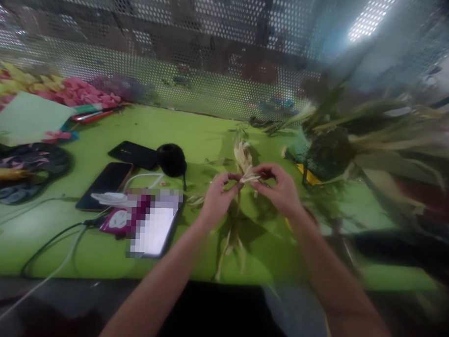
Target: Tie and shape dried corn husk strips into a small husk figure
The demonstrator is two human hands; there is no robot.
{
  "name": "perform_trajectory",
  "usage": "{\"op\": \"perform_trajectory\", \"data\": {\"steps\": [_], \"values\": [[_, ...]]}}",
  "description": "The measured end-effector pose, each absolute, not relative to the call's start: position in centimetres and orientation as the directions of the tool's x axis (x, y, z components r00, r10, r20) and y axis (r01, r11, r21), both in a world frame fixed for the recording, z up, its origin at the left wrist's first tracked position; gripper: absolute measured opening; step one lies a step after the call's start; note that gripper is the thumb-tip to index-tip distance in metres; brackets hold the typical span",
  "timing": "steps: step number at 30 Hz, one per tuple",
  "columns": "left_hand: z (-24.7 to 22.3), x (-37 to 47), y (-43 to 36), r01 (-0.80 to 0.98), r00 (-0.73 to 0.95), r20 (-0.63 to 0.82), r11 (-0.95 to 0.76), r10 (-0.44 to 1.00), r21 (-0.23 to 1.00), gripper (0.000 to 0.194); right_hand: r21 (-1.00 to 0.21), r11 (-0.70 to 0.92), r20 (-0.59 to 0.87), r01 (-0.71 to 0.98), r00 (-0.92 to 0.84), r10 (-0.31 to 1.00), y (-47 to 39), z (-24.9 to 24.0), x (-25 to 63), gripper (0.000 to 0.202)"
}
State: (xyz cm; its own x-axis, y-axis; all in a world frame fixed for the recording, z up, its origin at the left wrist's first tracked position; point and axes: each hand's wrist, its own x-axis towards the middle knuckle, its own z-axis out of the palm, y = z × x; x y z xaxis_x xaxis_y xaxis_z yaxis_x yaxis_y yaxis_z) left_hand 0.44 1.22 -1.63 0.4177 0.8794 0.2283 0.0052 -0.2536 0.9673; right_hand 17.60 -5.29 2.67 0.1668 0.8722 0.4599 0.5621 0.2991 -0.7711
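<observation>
Dim-to-moderate indoor light — bright overhead fixture (371, 19) top right, seen through the perforated mesh (213, 70), dotted glare there. Soft shadows under both hands on the green desk (196, 125), pale sheen at its left. Slight overall softness; right side and corners heavily smeared — wide-angle stretch, dark vignette top right. Phone screen (154, 230) glows, partly pixelated.

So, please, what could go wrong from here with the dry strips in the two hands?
The pale dry strips look thin, so they might tear or loosen if the left hand and right hand pull hard. Also, the left forearm is close to the phone with the bright screen and could nudge it.
</observation>
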Motion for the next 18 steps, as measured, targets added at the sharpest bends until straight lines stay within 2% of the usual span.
{"op": "perform_trajectory", "data": {"steps": [2, 5, 13, 18], "values": [[-1.7, 0.5, 1.2, -0.014, 0.404, 0.250, -0.268, 0.880, 0.963, 0.013, -0.647, 0.356, 0.563, 0.675, 0.108, 0.819, -5.5, 3.1, 17.3, 0.019], [-1.7, 0.6, 1.1, -0.079, 0.419, 0.231, -0.218, 0.878, 0.973, 0.012, -0.511, 0.368, 0.628, 0.777, 0.045, 0.777, -5.6, 3.2, 17.0, 0.010], [-1.9, 0.7, 0.8, -0.269, 0.478, 0.065, 0.076, 0.876, 0.960, 0.016, -0.275, 0.305, 0.725, 0.912, -0.012, 0.688, -5.8, 2.5, 16.2, 0.006], [-1.6, 0.7, 0.7, -0.360, 0.526, 0.047, 0.172, 0.849, 0.917, 0.013, -0.221, 0.252, 0.750, 0.942, -0.001, 0.662, -5.8, 2.4, 16.1, 0.005]]}}
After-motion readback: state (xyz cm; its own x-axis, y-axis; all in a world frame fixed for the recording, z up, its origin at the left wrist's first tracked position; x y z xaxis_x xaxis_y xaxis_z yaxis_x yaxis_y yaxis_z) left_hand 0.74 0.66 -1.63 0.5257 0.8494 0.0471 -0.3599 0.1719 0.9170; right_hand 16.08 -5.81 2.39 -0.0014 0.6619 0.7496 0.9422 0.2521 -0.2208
